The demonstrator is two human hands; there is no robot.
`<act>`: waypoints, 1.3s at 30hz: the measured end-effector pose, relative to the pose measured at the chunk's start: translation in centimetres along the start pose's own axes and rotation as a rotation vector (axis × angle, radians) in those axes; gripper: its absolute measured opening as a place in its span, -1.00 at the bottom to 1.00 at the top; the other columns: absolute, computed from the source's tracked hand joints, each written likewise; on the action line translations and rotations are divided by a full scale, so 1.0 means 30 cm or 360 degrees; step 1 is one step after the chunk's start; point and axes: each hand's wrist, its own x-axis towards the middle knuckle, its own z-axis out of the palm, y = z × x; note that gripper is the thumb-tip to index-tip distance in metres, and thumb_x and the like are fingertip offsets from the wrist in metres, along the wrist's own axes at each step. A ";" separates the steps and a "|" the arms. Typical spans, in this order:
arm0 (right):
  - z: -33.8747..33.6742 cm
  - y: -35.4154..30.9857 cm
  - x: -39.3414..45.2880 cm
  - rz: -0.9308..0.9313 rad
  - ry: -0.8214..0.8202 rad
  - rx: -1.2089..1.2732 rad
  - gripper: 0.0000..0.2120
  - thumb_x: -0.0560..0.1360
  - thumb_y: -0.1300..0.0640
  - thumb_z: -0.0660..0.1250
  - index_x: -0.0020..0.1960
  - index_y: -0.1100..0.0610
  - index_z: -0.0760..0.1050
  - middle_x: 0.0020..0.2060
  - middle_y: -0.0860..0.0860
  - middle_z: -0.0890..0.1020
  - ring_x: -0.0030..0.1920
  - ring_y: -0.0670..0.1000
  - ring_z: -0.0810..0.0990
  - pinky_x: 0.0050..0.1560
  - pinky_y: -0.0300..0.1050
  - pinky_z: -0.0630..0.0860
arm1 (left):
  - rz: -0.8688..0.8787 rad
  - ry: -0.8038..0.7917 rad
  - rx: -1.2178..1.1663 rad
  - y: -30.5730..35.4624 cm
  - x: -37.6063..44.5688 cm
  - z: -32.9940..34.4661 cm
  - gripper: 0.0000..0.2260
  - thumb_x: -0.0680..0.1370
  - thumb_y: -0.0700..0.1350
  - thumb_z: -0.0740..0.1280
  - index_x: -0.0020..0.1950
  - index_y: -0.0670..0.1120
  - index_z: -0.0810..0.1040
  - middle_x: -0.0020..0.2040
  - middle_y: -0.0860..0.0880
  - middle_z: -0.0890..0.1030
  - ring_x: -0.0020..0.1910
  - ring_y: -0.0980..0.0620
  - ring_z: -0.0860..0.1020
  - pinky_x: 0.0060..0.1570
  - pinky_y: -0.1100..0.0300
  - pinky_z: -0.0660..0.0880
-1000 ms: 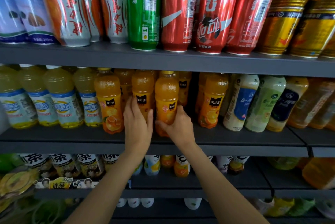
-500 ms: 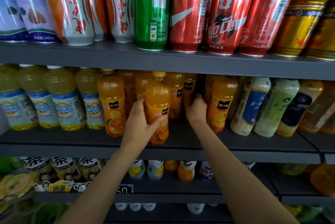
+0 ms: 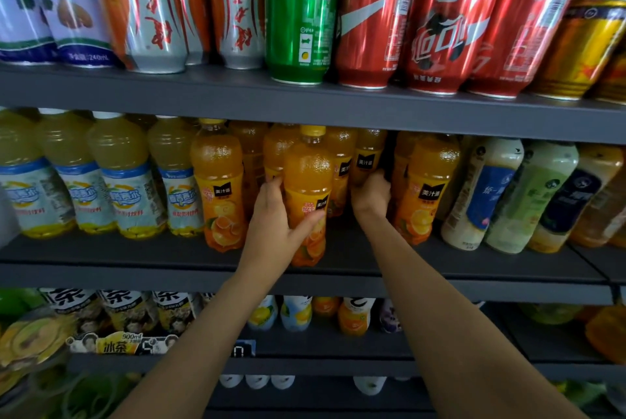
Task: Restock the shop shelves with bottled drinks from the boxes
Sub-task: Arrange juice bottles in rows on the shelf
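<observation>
Head view: my left hand (image 3: 274,215) is wrapped round the lower half of an orange juice bottle (image 3: 307,188), the thumb across its label on the right and the fingers (image 3: 271,181) curled behind its left side. The bottle stands upright near the front edge of the middle shelf (image 3: 135,271), a little ahead of the other orange bottles behind it. My right hand (image 3: 371,196) reaches deeper into the shelf, into the gap between the back-row orange bottles (image 3: 366,161) and the right-hand orange bottle (image 3: 423,188). Its fingers are hidden behind the bottles, so I cannot tell whether they hold anything; they may be touching the back-row bottle with the black label. Another orange bottle (image 3: 218,181) stands just left of the one I hold, near the front edge. Further left along this shelf is a row of pale yellow drinks with blue and white labels (image 3: 122,188). Toward the right end stand milky bottles (image 3: 487,191) with blue, green and dark labels, leaning left. On the top shelf (image 3: 305,103) sit cans: a green can (image 3: 299,12), red cans (image 3: 440,18), silver and orange ones (image 3: 152,5) to the left, gold ones (image 3: 589,29) at the right end. The lower shelf (image 3: 321,340) carries tea bottles (image 3: 125,310) and small bottles with fruit labels (image 3: 294,313).
</observation>
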 end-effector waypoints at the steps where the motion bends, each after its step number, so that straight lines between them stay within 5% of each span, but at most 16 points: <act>1: -0.005 0.011 -0.013 -0.0020 0.0010 0.0004 -0.68 0.56 0.23 0.22 0.26 0.31 0.29 0.20 0.26 0.48 0.20 0.25 0.49 0.15 0.05 0.45 | 0.0002 0.0000 0.0005 0.001 -0.001 0.000 -0.34 0.44 0.10 0.36 0.41 -0.15 0.20 0.29 -0.08 0.37 0.26 0.02 0.38 0.16 0.24 0.33; 16: -0.054 0.023 -0.103 -0.0098 -0.0022 -0.0129 -0.52 0.52 0.28 0.28 0.35 0.35 0.17 0.29 0.28 0.39 0.29 0.23 0.41 0.24 -0.01 0.37 | -0.0020 0.0017 0.0006 0.023 -0.006 -0.004 -0.37 0.44 0.04 0.39 0.39 -0.16 0.23 0.30 -0.10 0.38 0.29 -0.01 0.37 0.17 0.26 0.30; 23: -0.094 0.071 -0.291 -0.0526 0.0051 0.0154 -0.65 0.50 0.32 0.26 0.28 0.29 0.35 0.18 0.18 0.45 0.21 0.13 0.43 0.14 -0.20 0.34 | 0.0021 0.0101 0.0257 0.046 -0.016 -0.009 -0.38 0.45 0.12 0.35 0.38 -0.17 0.28 0.25 -0.11 0.45 0.21 -0.06 0.47 0.09 0.21 0.39; 28: -0.178 0.099 -0.291 -0.0586 -0.0467 0.0326 -0.55 0.44 0.38 0.28 0.31 0.21 0.36 0.14 0.07 0.52 0.14 0.00 0.51 0.00 -0.43 0.41 | 0.0022 0.0001 0.0261 0.114 0.005 0.046 -0.46 0.45 0.11 0.38 0.29 -0.15 0.36 0.14 -0.10 0.52 0.12 -0.06 0.52 0.04 0.19 0.42; 30: -0.196 0.105 -0.277 -0.0569 -0.0593 0.0319 -0.51 0.43 0.33 0.33 0.33 0.18 0.33 0.11 0.04 0.53 0.14 0.01 0.51 0.03 -0.34 0.45 | -0.0022 -0.0043 0.0142 0.132 0.028 0.089 -0.49 0.45 0.09 0.39 0.28 -0.14 0.38 0.11 -0.09 0.54 0.08 -0.04 0.54 0.00 0.25 0.42; 33: -0.198 0.129 -0.262 -0.0561 -0.0407 0.0101 -0.42 0.37 0.18 0.46 0.33 0.18 0.33 0.12 0.07 0.50 0.11 0.02 0.49 0.09 -0.13 0.47 | -0.0038 -0.0183 0.0057 0.136 0.072 0.150 -0.45 0.44 0.08 0.39 0.32 -0.14 0.35 0.20 -0.09 0.53 0.19 -0.05 0.50 0.15 0.17 0.44; 39: -0.155 0.154 -0.263 -0.0397 0.0103 -0.0036 -0.54 0.41 0.07 0.43 0.22 0.22 0.40 0.08 0.10 0.50 0.08 0.08 0.49 0.00 -0.13 0.44 | -0.0068 -0.0510 -0.0128 0.150 0.129 0.201 -0.41 0.47 0.01 0.38 0.42 -0.11 0.23 0.34 -0.10 0.43 0.32 -0.06 0.40 0.27 0.08 0.38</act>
